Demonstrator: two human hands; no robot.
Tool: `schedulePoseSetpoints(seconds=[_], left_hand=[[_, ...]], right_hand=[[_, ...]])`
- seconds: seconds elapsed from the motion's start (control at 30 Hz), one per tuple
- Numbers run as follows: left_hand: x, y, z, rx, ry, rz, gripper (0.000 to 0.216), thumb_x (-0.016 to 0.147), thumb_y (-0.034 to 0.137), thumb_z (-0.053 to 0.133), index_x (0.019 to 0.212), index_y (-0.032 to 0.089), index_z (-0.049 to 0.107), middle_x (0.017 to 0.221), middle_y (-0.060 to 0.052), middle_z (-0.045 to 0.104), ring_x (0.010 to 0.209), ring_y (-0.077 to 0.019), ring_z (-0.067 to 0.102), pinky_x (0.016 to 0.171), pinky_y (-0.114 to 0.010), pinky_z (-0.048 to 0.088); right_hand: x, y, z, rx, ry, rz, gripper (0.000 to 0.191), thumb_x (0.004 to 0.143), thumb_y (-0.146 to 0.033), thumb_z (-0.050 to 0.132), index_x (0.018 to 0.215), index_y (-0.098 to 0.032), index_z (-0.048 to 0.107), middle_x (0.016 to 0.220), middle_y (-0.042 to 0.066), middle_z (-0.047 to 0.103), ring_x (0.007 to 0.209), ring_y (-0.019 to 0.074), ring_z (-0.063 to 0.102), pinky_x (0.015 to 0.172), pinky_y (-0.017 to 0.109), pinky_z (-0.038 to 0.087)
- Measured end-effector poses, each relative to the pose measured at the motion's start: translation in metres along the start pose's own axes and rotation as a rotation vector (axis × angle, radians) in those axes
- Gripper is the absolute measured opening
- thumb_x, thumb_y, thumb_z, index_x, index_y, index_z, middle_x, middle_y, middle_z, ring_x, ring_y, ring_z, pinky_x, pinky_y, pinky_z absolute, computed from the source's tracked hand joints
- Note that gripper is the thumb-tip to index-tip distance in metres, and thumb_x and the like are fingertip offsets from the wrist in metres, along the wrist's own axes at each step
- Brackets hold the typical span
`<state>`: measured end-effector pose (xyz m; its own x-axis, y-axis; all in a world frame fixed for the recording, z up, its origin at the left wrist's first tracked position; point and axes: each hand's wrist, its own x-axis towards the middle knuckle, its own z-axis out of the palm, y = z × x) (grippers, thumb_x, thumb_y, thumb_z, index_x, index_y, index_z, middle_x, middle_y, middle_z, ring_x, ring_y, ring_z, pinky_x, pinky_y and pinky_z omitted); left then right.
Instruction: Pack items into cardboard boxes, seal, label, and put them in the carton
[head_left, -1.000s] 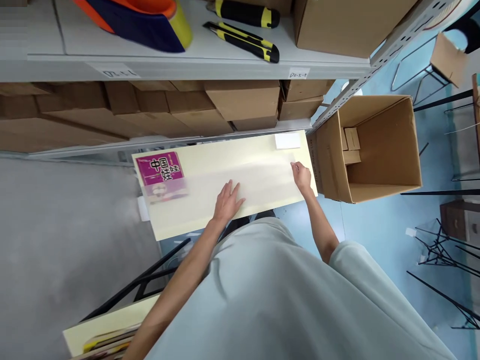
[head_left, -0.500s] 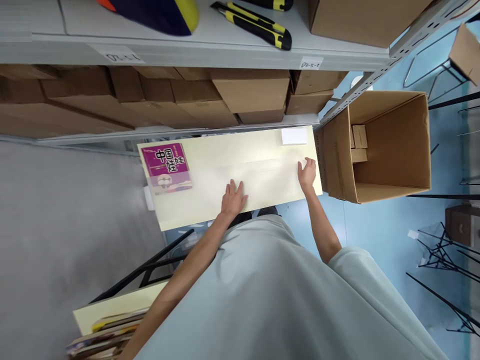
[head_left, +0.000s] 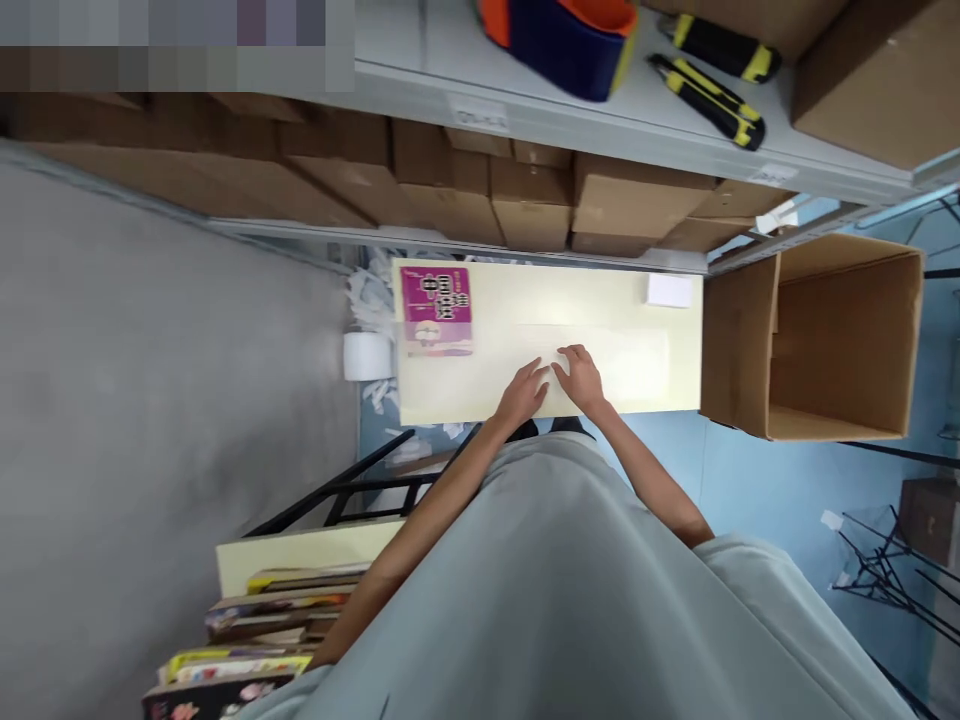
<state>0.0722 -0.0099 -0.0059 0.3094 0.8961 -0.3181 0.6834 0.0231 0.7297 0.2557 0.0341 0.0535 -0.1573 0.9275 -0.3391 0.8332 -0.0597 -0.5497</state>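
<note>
My left hand (head_left: 523, 393) rests at the near middle of a cream tabletop (head_left: 487, 400), thumb and fingers apart. Close to it on the right is my right hand (head_left: 581, 380), its fingers loosely bent and the thumb apart. Beneath and beyond my hands, a faint see-through sheet (head_left: 634, 350) lies on the tabletop, hard to make out. At the left end of the table lies a purple and pink book (head_left: 438, 310) with large Chinese characters. A small white block or stack (head_left: 669, 291) sits at the far right corner.
An open cardboard box (head_left: 735, 345) adjoins the table's right end. Above the far edge runs a grey shelf (head_left: 540, 115) with a yellow-black utility knife (head_left: 709, 100) and a navy tape dispenser (head_left: 577, 50). Brown cartons (head_left: 532, 205) fill the shelf below. Books (head_left: 285, 605) stand at lower left.
My right hand has moved left from the table's right end to beside my left hand. The camera view has shifted, so the table appears straighter and further right.
</note>
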Motion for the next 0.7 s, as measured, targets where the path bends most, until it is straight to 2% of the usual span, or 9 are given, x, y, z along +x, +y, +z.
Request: schedulePoseSetpoints(seconds=[0.1, 0.2, 0.37, 0.5, 0.6, 0.7], left_hand=[[-0.009, -0.028, -0.040, -0.057, 0.158, -0.049, 0.045, 0.106, 0.034, 0.051, 0.146, 0.022, 0.066, 0.163, -0.012, 0.059, 0.152, -0.0297, 0.054, 0.131, -0.052, 0.043], [-0.016, -0.072, -0.087, -0.099, 0.349, -0.116, 0.041, 0.104, 0.029, 0.052, 0.141, 0.021, 0.068, 0.153, -0.014, 0.066, 0.147, -0.0297, 0.058, 0.129, -0.052, 0.045], [-0.005, -0.147, -0.153, -0.159, 0.558, -0.271, 0.040, 0.094, 0.020, 0.061, 0.133, 0.021, 0.070, 0.139, -0.015, 0.071, 0.133, -0.0303, 0.066, 0.118, -0.047, 0.052], [0.020, -0.176, -0.179, -0.154, 0.575, -0.368, 0.043, 0.088, 0.017, 0.069, 0.130, 0.012, 0.070, 0.131, -0.019, 0.073, 0.126, -0.0318, 0.067, 0.115, -0.046, 0.049], [0.038, -0.183, -0.191, -0.132, 0.509, -0.490, 0.039, 0.085, 0.020, 0.074, 0.124, 0.015, 0.071, 0.126, -0.017, 0.075, 0.125, -0.0323, 0.067, 0.115, -0.046, 0.046], [0.054, -0.189, -0.203, -0.148, 0.473, -0.586, 0.037, 0.083, 0.028, 0.078, 0.117, 0.018, 0.071, 0.115, -0.015, 0.078, 0.117, -0.0327, 0.071, 0.107, -0.045, 0.050]], right_hand=[[0.025, -0.047, 0.012, 0.033, -0.060, -0.067, 0.032, 0.109, -0.030, 0.056, 0.137, -0.019, 0.069, 0.135, 0.014, 0.069, 0.115, 0.0270, 0.072, 0.102, 0.041, 0.059], [0.057, -0.095, 0.033, 0.038, -0.159, -0.096, 0.028, 0.110, -0.029, 0.055, 0.131, -0.021, 0.071, 0.125, 0.010, 0.075, 0.099, 0.0234, 0.075, 0.092, 0.037, 0.059], [0.106, -0.159, 0.082, -0.030, -0.263, -0.118, 0.023, 0.106, -0.021, 0.060, 0.126, -0.020, 0.071, 0.123, 0.011, 0.077, 0.107, 0.0262, 0.074, 0.093, 0.037, 0.058], [0.124, -0.176, 0.112, -0.092, -0.322, -0.017, 0.028, 0.100, -0.019, 0.071, 0.128, -0.020, 0.068, 0.126, 0.013, 0.073, 0.111, 0.0293, 0.073, 0.099, 0.042, 0.058], [0.123, -0.173, 0.124, -0.107, -0.316, 0.048, 0.035, 0.098, -0.016, 0.071, 0.131, -0.020, 0.062, 0.131, 0.014, 0.068, 0.113, 0.0296, 0.071, 0.100, 0.043, 0.058], [0.117, -0.167, 0.131, -0.069, -0.294, 0.039, 0.037, 0.099, -0.013, 0.068, 0.133, -0.020, 0.058, 0.134, 0.013, 0.064, 0.116, 0.0272, 0.068, 0.102, 0.041, 0.057]])
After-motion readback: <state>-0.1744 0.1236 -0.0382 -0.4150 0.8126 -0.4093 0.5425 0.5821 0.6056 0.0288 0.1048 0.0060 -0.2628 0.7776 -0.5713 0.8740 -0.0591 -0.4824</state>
